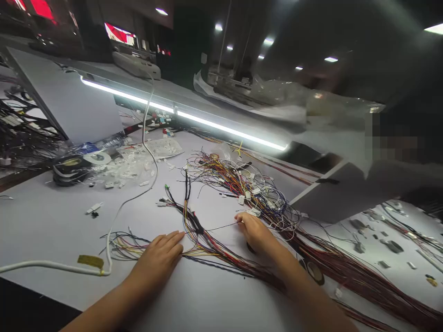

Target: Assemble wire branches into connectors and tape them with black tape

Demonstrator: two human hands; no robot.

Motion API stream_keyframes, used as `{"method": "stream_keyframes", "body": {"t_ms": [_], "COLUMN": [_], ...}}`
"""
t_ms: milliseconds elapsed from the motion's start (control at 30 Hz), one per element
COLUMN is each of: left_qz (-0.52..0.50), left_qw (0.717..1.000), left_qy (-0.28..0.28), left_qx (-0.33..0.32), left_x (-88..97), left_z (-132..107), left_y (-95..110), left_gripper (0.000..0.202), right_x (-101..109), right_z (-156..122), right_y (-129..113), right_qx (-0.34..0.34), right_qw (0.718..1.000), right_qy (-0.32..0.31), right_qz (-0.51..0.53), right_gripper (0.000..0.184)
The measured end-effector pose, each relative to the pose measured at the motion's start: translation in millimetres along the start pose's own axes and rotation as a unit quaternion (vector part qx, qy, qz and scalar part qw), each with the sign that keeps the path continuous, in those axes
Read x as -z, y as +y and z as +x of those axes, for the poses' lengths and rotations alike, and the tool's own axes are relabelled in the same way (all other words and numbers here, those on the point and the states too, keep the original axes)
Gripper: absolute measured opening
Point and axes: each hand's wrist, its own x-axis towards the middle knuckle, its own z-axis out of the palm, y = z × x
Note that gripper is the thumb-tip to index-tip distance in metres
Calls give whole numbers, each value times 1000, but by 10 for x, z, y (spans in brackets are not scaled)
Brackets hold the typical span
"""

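A wire harness (221,246) lies across the white tabletop, its branch wrapped in black tape (195,223) near the middle. My left hand (162,251) rests palm down on the harness's loose coloured wires (126,244), fingers stretched out together. Those wires fan out to its left. My right hand (254,230) is closed in a pinch on a thin dark wire (221,227), which runs taut leftward to the taped branch. Under the right palm something dark is mostly hidden. Small connectors, one of them green (166,186), end the upper branches.
A thick bundle of wires (242,184) with white connectors runs along the right side. Tape rolls (314,272) lie by it. A white cable (152,177) crosses the left, near plastic bags (131,161). A lit tube lamp (228,129) hangs under the shelf; a grey panel (321,193) stands right.
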Motion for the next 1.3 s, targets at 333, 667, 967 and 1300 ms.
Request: {"method": "stream_keyframes", "body": {"t_ms": [333,667,967,1300], "left_qz": [-3,45,43,35], "left_qw": [1000,995,994,995], "left_qy": [14,29,75,80], "left_qx": [5,-79,-60,-55], "left_x": [163,-93,-144,-146], "left_z": [280,440,318,312], "left_y": [9,133,136,125], "left_gripper": [29,36,32,31], "right_x": [283,-81,-156,-147], "right_z": [-213,65,348,443], "right_y": [-732,-688,-635,-538], "right_qx": [117,-1,-61,-97], "right_qw": [986,994,989,984], "right_qy": [-120,-92,-133,-139], "right_qz": [12,61,-18,-60], "right_gripper": [20,11,15,18]}}
